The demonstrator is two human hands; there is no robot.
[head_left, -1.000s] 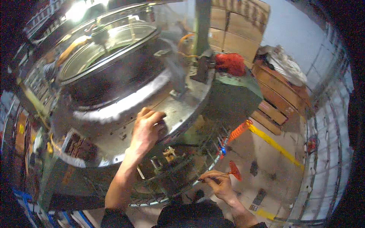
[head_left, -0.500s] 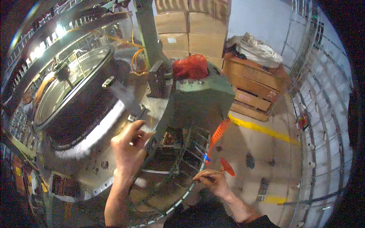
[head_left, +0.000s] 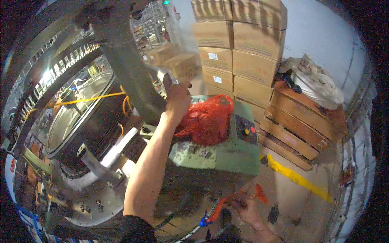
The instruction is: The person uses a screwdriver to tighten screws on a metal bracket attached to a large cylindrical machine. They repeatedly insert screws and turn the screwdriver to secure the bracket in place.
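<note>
My left hand [head_left: 177, 98] reaches forward over the green machine housing, behind a red mesh bag [head_left: 208, 121] and beside a thick green post [head_left: 131, 69]. A pale, flat-ended piece [head_left: 164, 79] stands right by its fingers; whether I grip it I cannot tell. At the lower right, my right hand [head_left: 248, 211] is dim and blurred, with fingers closed round a thin rod that bears a red disc [head_left: 261, 195]. Close by it runs an orange coiled hose [head_left: 217, 210] with a blue fitting [head_left: 206, 220].
On the left is a large round machine drum [head_left: 87, 121] with a toothed rim. Yellow and red buttons [head_left: 249, 130] sit on the green housing [head_left: 219, 160]. Stacked cartons [head_left: 255, 60] and a brown crate [head_left: 293, 129] topped with white cloth stand behind; yellow tape marks the floor.
My left hand has moved forward and right, from beside the drum to beyond the red mesh bag. My right hand has shifted down and right with the red-disc rod. The view has turned.
</note>
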